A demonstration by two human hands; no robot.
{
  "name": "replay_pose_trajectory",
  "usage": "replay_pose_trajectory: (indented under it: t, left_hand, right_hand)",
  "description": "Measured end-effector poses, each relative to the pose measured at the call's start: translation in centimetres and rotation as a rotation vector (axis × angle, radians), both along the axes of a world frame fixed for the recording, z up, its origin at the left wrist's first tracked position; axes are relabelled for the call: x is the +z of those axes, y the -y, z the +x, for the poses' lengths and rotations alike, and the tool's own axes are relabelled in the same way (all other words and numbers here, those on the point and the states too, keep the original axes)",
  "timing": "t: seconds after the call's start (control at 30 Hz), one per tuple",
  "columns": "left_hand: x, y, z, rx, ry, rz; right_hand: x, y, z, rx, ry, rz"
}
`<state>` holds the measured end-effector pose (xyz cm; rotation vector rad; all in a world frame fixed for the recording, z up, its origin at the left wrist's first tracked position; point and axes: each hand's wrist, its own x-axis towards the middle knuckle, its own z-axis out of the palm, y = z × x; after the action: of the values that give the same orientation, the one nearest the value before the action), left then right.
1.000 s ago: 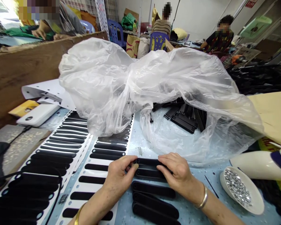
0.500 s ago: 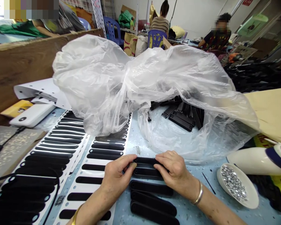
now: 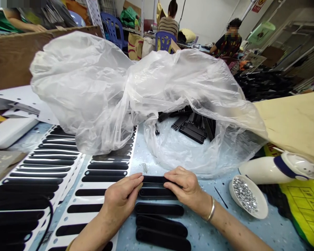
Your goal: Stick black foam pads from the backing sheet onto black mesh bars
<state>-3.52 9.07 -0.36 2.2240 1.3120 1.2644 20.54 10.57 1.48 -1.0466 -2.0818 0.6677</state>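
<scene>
Between my hands a narrow black strip (image 3: pixel 154 179) with rounded ends is held level just over the blue table. My left hand (image 3: pixel 122 195) pinches its left end; the fingertips cover that end. My right hand (image 3: pixel 184 186) grips the right end between thumb and fingers. Directly below lies another black strip (image 3: pixel 157 192), and nearer to me several more black strips (image 3: pixel 162 223) are stacked in a loose column. Left of my hands, white sheets (image 3: pixel 75 200) carry rows of black rounded strips.
A big clear plastic bag (image 3: pixel 94 80) with black toothed pieces (image 3: pixel 192 130) inside spreads across the back. At right stand a white bowl (image 3: pixel 263 209) of shiny small pieces and a white bottle (image 3: pixel 261 170) lying down. A wooden board (image 3: pixel 10 62) borders the left; several people sit beyond.
The view has shifted, so things on the table appear further left. My left fingers have closed over the strip's left end, while the right hand keeps its grip.
</scene>
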Motion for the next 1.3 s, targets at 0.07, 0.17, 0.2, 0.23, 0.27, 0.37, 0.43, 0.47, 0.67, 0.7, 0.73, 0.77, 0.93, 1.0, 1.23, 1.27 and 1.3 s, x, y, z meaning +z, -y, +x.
replay_pose_trajectory:
  t: [0.07, 0.17, 0.2, 0.23, 0.27, 0.37, 0.43, 0.47, 0.67, 0.7, 0.73, 0.77, 0.93, 1.0, 1.23, 1.27, 1.3]
  left_hand:
    - [0.0, 0.0, 0.0, -0.002, -0.013, 0.003]
    - [0.1, 0.0, 0.0, -0.005, -0.029, 0.003]
    - [0.1, 0.0, 0.0, -0.005, -0.032, 0.003]
    - [0.1, 0.0, -0.1, -0.004, -0.033, 0.004]
    - [0.1, 0.0, -0.1, -0.003, -0.035, 0.005]
    - [0.0, 0.0, -0.2, 0.001, -0.044, 0.003]
    - [0.0, 0.0, -0.2, 0.0, -0.056, -0.006]
    - [0.1, 0.0, -0.2, -0.004, -0.062, -0.011]
    - [0.2, -0.2, -0.2, -0.018, -0.037, -0.029]
    - [0.2, -0.2, -0.2, -0.017, -0.033, -0.036]
    - [0.2, -0.3, -0.3, -0.018, -0.034, -0.042]
    - [0.2, -0.3, -0.4, -0.018, -0.043, -0.047]
    - [1.2, 0.1, 0.3, -0.01, -0.195, 0.09]
    - [1.7, 0.5, 1.1, -0.102, -0.314, 0.113]
    - [1.3, 2.3, 2.3, -0.364, -0.54, 0.042]
    - [1.2, 2.5, 2.2, -0.376, -0.542, 0.049]
    - [1.1, 2.8, 2.2, -0.382, -0.543, 0.057]
  right_hand:
    - [0.0, -0.1, 0.1, 0.012, 0.005, -0.019]
    - [-0.1, -0.3, 0.3, 0.023, -0.02, -0.055]
    - [-0.2, -0.3, 0.4, 0.027, -0.031, -0.062]
    - [-0.3, -0.3, 0.5, 0.031, -0.04, -0.068]
    - [-0.4, -0.4, 0.6, 0.033, -0.046, -0.073]
    - [-0.6, -0.4, 0.6, 0.031, -0.059, -0.084]
    - [-0.8, -0.5, 0.7, 0.031, -0.068, -0.088]
    - [-0.9, -0.5, 0.8, 0.034, -0.076, -0.094]
    - [-0.7, -0.3, 2.8, -0.03, -0.133, -0.291]
    - [-0.6, -0.2, 3.2, -0.096, -0.129, -0.32]
    - [-0.5, 0.0, 3.5, -0.169, -0.123, -0.34]
    - [-0.4, 0.1, 3.7, -0.239, -0.114, -0.35]
    - [-1.0, 0.5, 2.3, -0.358, -0.025, -0.284]
    - [-1.3, 0.6, 1.3, -0.376, 0.017, -0.234]
    - [-1.3, 4.2, 0.9, -0.333, 0.176, -0.076]
    - [-1.1, 4.9, 1.0, -0.337, 0.198, -0.051]
    - [-0.8, 5.6, 0.9, -0.35, 0.217, -0.026]
